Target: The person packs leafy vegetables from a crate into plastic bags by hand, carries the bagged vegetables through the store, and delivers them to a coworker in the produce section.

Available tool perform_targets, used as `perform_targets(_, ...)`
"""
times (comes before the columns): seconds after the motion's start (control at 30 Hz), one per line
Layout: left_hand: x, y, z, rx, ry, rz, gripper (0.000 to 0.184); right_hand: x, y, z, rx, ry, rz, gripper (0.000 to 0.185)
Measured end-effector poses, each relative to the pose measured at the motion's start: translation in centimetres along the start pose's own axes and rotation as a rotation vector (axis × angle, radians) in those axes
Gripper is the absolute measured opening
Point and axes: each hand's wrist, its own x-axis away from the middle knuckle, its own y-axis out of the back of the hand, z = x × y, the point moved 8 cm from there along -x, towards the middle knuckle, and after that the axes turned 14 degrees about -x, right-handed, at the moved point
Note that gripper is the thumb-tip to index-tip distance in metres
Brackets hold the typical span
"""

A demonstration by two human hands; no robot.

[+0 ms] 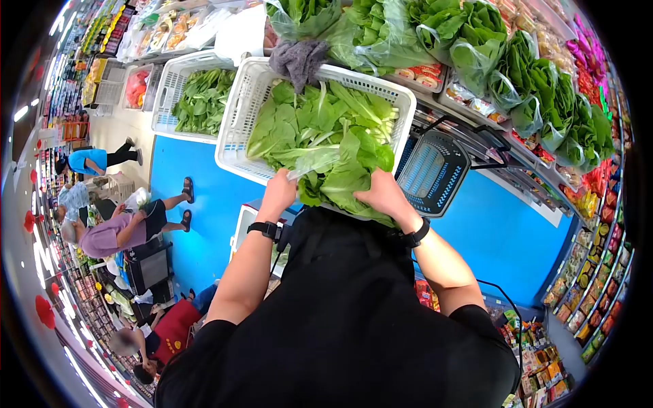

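Note:
A white plastic basket [238, 115] full of leafy green vegetables [286, 122] stands in front of me. At its near edge my left hand [279, 192] is closed on a clear plastic bag [316, 163] that lies over the leaves. My right hand [386, 194] grips a bunch of leafy greens [343, 178] near the basket's near right corner, its fingers partly hidden by leaves. A grey cloth [298, 61] hangs over the far rim of the basket.
Bagged lettuces [476, 47] line the shelf beyond. A dark shopping basket [434, 170] sits right of the white one; another crate of greens [165, 102] is at left. Several people stand at left, one in a purple shirt [115, 231]. The floor [177, 170] is blue.

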Motion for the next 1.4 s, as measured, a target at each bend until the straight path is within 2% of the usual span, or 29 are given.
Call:
perform_targets(0.07, -0.1, 0.2, -0.8, 0.017, -0.011, 0.048, 0.027, -0.6, -0.7, -1.9, 0.207, -0.279, 0.151, 0.048)
perform_targets(0.1, -0.2, 0.4, -0.9, 0.099, 0.025, 0.045, 0.028, -0.6, -0.7, -2.1, 0.206, -0.279, 0.150, 0.048)
perform_targets(0.17, -0.2, 0.3, -1.2, 0.183, 0.059, 0.042, 0.029, -0.7, -0.4, -2.0, 0.201, -0.195, 0.092, 0.039)
perform_targets(0.23, -0.3, 0.4, -1.2, 0.212, 0.031, -0.095, 0.027, -0.5, -0.1, -1.9, 0.172, -0.132, 0.094, 0.037)
perform_targets(0.27, -0.4, 0.0, -1.0, 0.214, 0.034, -0.094, 0.027, -0.4, -0.1, -1.6, 0.141, -0.066, 0.098, 0.036)
perform_targets(0.33, -0.1, 1.7, -1.8, 0.086, -0.084, -0.314, 0.024, 0.0, 0.2, 0.4, 0.061, 0.013, 0.126, 0.036)
perform_targets(0.37, -0.2, 1.6, -1.8, 0.088, -0.080, -0.315, 0.024, 0.2, 0.3, 1.8, -0.023, 0.093, 0.149, 0.036)
perform_targets(0.43, -0.1, 1.3, -1.6, 0.310, 0.000, -0.206, 0.023, 0.3, 0.3, 2.7, -0.067, 0.093, 0.149, 0.037)
perform_targets(0.47, 0.0, 1.5, -2.0, 0.312, 0.000, -0.208, 0.023, 0.2, 0.3, 3.2, -0.111, 0.093, 0.144, 0.039)
perform_targets(0.53, 0.2, 1.0, -1.7, 0.422, 0.128, -0.154, 0.020, 0.0, 0.0, 4.0, -0.097, 0.104, 0.158, 0.039)
perform_targets(0.6, 0.7, 1.2, -2.0, 0.486, 0.161, -0.125, 0.018, -0.3, -0.6, 4.5, -0.081, 0.116, 0.173, 0.039)
perform_targets(0.7, 1.4, 2.1, -2.8, 0.566, 0.189, -0.110, 0.017, -1.2, -1.2, 5.0, -0.183, 0.211, 0.097, 0.041)
perform_targets(0.77, 1.4, 1.6, -2.6, 0.580, 0.181, -0.116, 0.017, -2.6, -2.9, 3.0, -0.124, 0.134, 0.127, 0.041)
perform_targets(0.83, 1.1, 1.7, -2.4, 0.471, 0.014, -0.349, 0.017, -3.8, -5.0, 1.7, -0.106, 0.109, 0.115, 0.044)
perform_targets(0.9, 0.7, 0.4, -1.4, 0.532, 0.073, -0.327, 0.017, -4.8, -6.2, 0.5, -0.090, 0.085, 0.105, 0.048)
perform_targets(0.97, 0.5, -0.5, -0.3, 0.593, 0.134, -0.305, 0.016, -5.4, -8.0, -2.0, 0.014, -0.124, 0.241, 0.050)
perform_targets(1.0, 0.2, -0.8, 0.0, 0.696, 0.147, -0.268, 0.016, -4.7, -7.0, 0.7, 0.034, -0.189, 0.293, 0.051)
perform_targets(1.03, 0.1, -1.3, 0.2, 0.800, 0.160, -0.230, 0.016, -4.7, -7.4, -0.8, 0.039, -0.191, 0.297, 0.051)
perform_targets(1.1, 0.3, -1.2, 0.1, 0.854, 0.181, -0.212, 0.016, -5.0, -7.1, -1.2, -0.068, 0.259, 0.119, 0.047)
perform_targets(1.13, 0.4, -1.4, 0.0, 0.906, 0.198, -0.192, 0.016, -5.1, -6.5, 0.7, -0.064, 0.256, 0.123, 0.047)
perform_targets(1.2, 0.3, -1.6, -0.4, 0.928, 0.199, -0.187, 0.016, -4.7, -7.7, 0.1, 0.229, -0.209, 0.480, 0.039)
perform_targets(1.23, 0.2, -1.6, -0.6, 0.944, 0.198, -0.185, 0.016, -4.6, -8.2, 0.3, 0.232, -0.214, 0.482, 0.039)
perform_targets(1.3, 0.1, -1.5, -0.9, 0.999, 0.207, -0.156, 0.015, -4.7, -8.5, 1.9, 0.040, -0.095, 0.324, 0.038)
perform_targets(1.33, 0.3, -1.2, -1.1, 1.050, 0.213, -0.130, 0.014, -5.1, -9.3, 2.6, -0.037, 0.115, 0.287, 0.038)
perform_targets(1.37, 0.6, -0.8, -1.1, 1.052, 0.219, -0.128, 0.014, -5.2, -9.9, 1.4, -0.037, 0.110, 0.291, 0.038)
perform_targets(1.4, 0.8, -0.1, -1.3, 1.054, 0.168, -0.147, 0.014, -5.2, -10.4, 2.0, -0.018, 0.206, 0.297, 0.040)
